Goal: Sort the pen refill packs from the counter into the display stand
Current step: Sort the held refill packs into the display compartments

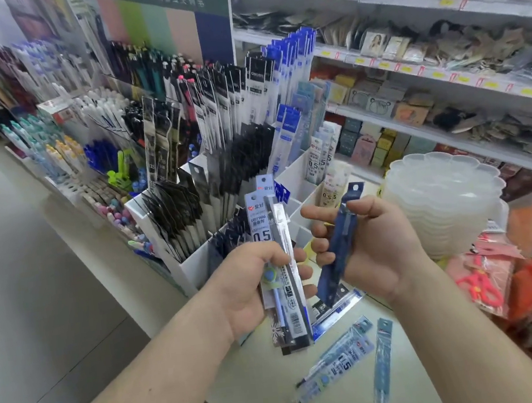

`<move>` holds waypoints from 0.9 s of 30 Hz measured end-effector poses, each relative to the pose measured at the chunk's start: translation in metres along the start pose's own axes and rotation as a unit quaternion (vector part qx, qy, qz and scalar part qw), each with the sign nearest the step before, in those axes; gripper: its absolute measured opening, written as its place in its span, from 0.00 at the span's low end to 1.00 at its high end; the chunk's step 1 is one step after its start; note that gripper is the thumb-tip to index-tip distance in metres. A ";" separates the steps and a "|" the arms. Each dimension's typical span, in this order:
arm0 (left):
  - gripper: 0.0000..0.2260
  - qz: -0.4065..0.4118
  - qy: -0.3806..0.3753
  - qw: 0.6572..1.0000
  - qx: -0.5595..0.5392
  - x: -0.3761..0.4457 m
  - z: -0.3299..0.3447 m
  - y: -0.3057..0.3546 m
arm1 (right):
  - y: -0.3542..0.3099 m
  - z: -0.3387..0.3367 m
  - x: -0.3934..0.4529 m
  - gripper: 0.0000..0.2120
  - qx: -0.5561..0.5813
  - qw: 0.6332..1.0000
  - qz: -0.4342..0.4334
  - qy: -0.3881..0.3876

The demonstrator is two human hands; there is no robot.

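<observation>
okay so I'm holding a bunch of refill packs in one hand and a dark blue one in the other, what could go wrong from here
1. The left hand grips a fanned bundle of refill packs; the loose outer ones could slide out.
2. The right hand holds the dark blue pack, but the display stand has many similar slots, so it may land in the wrong one.
3. The loose packs on the counter lie near its edge and could get knocked off.

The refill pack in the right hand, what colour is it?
Dark navy blue, seen in the head view: the refill pack held in the right hand.
</observation>
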State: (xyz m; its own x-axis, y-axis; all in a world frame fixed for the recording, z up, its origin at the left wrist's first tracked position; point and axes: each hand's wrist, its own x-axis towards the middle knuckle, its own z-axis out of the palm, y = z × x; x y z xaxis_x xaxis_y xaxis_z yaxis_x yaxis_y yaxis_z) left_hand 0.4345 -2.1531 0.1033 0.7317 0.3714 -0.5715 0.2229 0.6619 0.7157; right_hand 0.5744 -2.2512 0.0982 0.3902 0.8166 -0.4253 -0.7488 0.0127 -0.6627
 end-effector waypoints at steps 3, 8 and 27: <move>0.10 0.089 0.004 0.994 0.056 -0.009 -0.006 0.006 | 0.004 -0.005 0.003 0.19 -0.028 0.994 -0.055 0.092; 0.16 0.209 0.078 0.960 0.168 -0.020 -0.028 0.017 | 0.008 -0.020 0.011 0.15 -0.218 0.929 -0.111 0.277; 0.18 0.251 0.186 0.922 0.228 -0.038 -0.057 0.019 | 0.024 0.015 0.015 0.12 -0.383 0.831 -0.356 0.191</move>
State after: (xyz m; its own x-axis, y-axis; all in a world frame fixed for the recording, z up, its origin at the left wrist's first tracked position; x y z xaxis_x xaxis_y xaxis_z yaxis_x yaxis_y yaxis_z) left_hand 0.3742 -2.1174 0.1151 0.5638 0.8104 -0.1593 0.2253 0.0346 0.9737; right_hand 0.5542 -2.2302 0.0857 0.8389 0.5155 0.1747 0.2484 -0.0770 -0.9656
